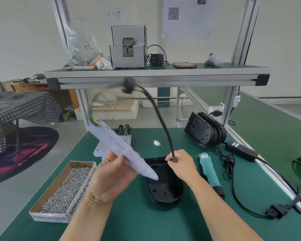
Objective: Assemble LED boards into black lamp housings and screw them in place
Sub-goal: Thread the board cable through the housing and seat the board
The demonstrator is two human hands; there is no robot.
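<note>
So, not far along yet. With the left hand (115,173), holds one LED board (122,150) up in the air, tilted, high end toward 10 o'clock, low end just over the black lamp housing (163,190). Not laid flat inside yet. Nothing to see inside the housing but bare holes, no screws.

With the right hand (181,164), pinches the black cable (156,112) low down, by its small grommet (174,160), right at the 12 o'clock rim of the housing. Maybe fitting that cable into the housing wall first, but hard to tell for sure. From there, up in a bow to a blurry plug (129,85), then down thin wires to the top of the board.

Left to do, by the look of it: seat the cable, lay the board in, drive the screws. After that, the same for the stack of housings (205,131) at 2 o'clock and the spare boards (111,145) flat on the green table (146,223) at 11 o'clock. At 3 o'clock, near the housing, a teal electric screwdriver (210,171), untouched. At 8 o'clock, an open box of screws (64,186).

Now the hands. Left: curled round the low part of the board, some fingers hidden behind it. Right: fingertips pressed close together around the cable, nothing else in it.
</note>
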